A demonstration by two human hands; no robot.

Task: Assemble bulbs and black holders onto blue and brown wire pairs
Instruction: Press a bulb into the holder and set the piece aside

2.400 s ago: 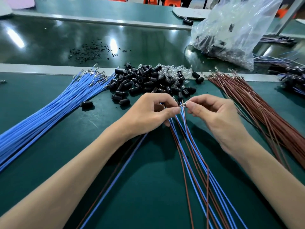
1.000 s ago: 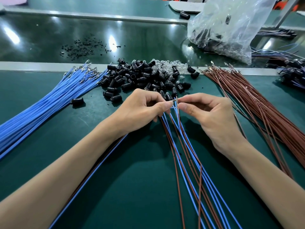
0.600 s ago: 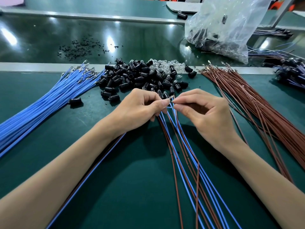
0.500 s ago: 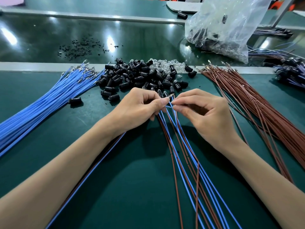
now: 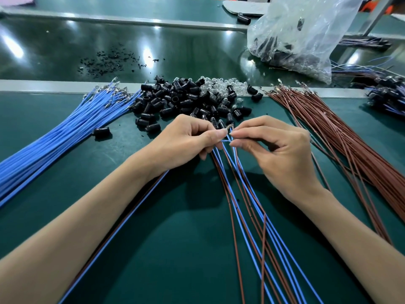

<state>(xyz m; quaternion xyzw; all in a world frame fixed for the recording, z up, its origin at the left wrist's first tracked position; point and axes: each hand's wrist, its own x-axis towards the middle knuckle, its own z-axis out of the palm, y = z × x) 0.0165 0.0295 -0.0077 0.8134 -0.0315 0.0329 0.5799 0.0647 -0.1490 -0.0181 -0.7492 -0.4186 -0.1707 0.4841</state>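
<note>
Left hand point(image 5: 186, 141), right hand point(image 5: 280, 150) nearer together, fingers point(image 5: 245, 133) tight around wire ends point(image 5: 229, 129)

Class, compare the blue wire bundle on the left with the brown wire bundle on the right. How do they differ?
The blue wire bundle is bright blue; the brown wire bundle is reddish brown. The blue wire bundle slants toward the near left, the brown wire bundle toward the near right. The blue one lies tightly packed; the brown one fans looser. Both lie on the green mat, metal tips at their far ends.
</note>
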